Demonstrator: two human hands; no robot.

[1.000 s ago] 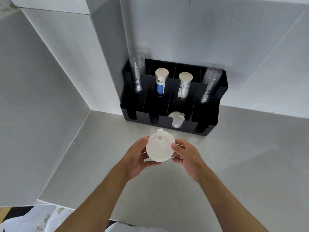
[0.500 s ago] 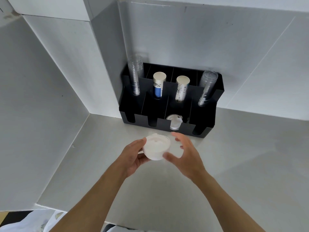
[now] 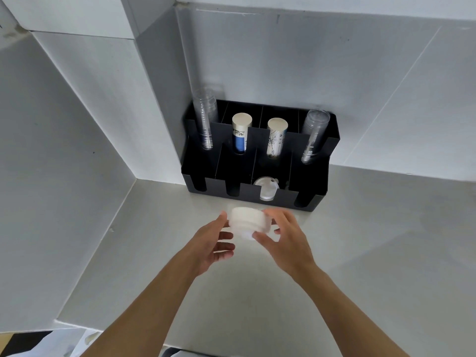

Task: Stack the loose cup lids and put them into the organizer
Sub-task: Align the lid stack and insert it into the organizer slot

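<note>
Lid stack point(image 3: 248, 222) moved nearer organizer point(image 3: 319, 197) | both hands clamp it (L point(image 3: 210, 242), R point(image 3: 286, 238)) | cup labels unreadable

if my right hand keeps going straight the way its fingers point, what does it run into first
Probably the low front wall of the black organizer, near the notch where the clear lids already sit. The right hand grips the white lid stack in front of it; depth is hard to judge.

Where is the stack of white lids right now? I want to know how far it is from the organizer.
In the head view, the stack of white lids is held between both hands at centre, just in front of the black organizer, not yet inside.
</note>
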